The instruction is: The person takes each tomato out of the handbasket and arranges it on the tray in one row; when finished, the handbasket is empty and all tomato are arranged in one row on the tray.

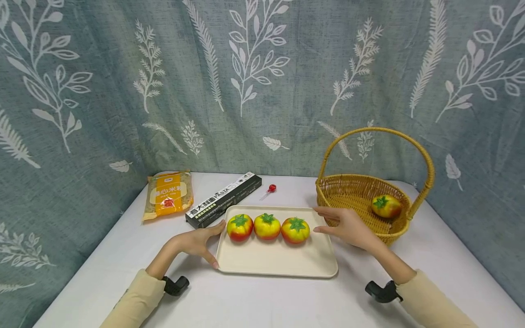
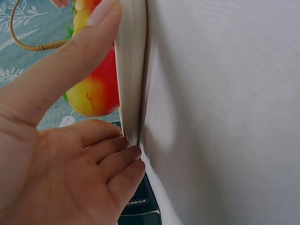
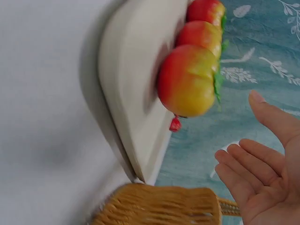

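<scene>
Three red-and-yellow tomatoes with green leafy tops stand in a row on a cream tray (image 1: 275, 264): a left one (image 1: 239, 228), a middle one (image 1: 267, 226) and a right one (image 1: 295, 230). My left hand (image 1: 198, 241) is at the tray's left edge, thumb extended and fingertips at the rim (image 2: 131, 70). Over the tray's right side hovers my right hand (image 1: 346, 225), fingers extended and apart from the right tomato (image 3: 187, 82); nothing is in its palm (image 3: 276, 192). Another tomato (image 1: 386, 206) lies inside the wicker basket (image 1: 369, 180).
The basket with its tall arched handle (image 1: 381, 130) stands behind my right hand. Back left are a yellow food packet (image 1: 168, 195) and a black pasta box (image 1: 223, 200), close to the tray's corner. A small red-headed pick (image 1: 271, 188) lies behind the tray. A patterned curtain (image 1: 262, 91) borders the table.
</scene>
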A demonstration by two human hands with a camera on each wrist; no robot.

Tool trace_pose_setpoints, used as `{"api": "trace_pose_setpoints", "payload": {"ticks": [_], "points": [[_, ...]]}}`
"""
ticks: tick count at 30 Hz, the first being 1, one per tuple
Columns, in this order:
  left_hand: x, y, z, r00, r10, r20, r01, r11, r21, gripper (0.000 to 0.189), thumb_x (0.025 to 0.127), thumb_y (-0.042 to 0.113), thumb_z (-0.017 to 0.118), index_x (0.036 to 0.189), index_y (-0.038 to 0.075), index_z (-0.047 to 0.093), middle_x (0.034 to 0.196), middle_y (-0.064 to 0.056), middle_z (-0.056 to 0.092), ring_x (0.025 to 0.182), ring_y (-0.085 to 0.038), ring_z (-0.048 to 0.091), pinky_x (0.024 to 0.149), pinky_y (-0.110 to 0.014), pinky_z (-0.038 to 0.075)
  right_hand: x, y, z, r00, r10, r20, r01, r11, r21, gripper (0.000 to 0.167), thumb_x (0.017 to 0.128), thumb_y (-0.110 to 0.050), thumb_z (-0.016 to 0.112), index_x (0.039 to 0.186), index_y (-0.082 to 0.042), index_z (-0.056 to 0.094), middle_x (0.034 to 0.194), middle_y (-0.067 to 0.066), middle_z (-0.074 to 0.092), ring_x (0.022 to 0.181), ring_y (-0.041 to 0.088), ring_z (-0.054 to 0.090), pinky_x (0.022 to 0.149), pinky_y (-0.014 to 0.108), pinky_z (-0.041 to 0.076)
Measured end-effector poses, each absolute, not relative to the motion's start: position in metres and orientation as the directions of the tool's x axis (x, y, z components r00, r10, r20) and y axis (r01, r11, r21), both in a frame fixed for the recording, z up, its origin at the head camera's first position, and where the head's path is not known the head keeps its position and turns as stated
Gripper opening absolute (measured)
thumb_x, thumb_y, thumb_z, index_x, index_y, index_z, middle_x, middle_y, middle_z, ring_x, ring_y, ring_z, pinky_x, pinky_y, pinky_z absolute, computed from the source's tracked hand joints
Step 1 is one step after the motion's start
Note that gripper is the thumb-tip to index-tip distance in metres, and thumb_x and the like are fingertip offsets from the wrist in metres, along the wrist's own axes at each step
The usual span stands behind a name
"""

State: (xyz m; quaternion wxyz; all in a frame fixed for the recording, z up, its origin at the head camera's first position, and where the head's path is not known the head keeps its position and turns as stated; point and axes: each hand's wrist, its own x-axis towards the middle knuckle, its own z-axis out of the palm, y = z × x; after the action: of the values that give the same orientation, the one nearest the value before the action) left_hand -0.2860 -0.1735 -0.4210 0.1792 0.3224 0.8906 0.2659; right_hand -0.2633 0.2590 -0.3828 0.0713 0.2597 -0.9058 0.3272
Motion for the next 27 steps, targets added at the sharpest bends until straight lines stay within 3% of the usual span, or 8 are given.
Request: {"api": "trace_pose_setpoints", "payload": {"ticks": [8, 27], "points": [[-0.285, -0.174, -0.420, -0.727, 0.671, -0.146, 0.481, 0.649, 0.589, 0.117, 0.066, 0.031, 0.089, 0.149, -0.009, 0.017, 0.156, -0.024, 0.013, 0.142, -0.039, 0.018, 0.115, -0.051, 0.019, -0.261, 0.275, -0.365, -0.849, -0.429, 0.309, -0.528, 0.663, -0.530, 0.057, 0.082, -0.036, 0.075, 0.130, -0.009, 0.061, 0.127, 0.012, 0.062, 0.114, 0.030, 0.060, 0.088, 0.039, 0.053], [-0.285, -0.173, -0.420, -0.727, 0.672, -0.137, 0.478, 0.640, 0.602, 0.117, 0.066, 0.030, 0.089, 0.148, -0.011, 0.017, 0.156, -0.026, 0.012, 0.142, -0.040, 0.018, 0.114, -0.051, 0.018, -0.265, 0.314, -0.333, -0.878, -0.398, 0.265, -0.478, 0.750, -0.457, 0.063, 0.081, -0.039, 0.076, 0.135, -0.010, 0.058, 0.128, 0.015, 0.061, 0.115, 0.034, 0.059, 0.088, 0.047, 0.052]]}}
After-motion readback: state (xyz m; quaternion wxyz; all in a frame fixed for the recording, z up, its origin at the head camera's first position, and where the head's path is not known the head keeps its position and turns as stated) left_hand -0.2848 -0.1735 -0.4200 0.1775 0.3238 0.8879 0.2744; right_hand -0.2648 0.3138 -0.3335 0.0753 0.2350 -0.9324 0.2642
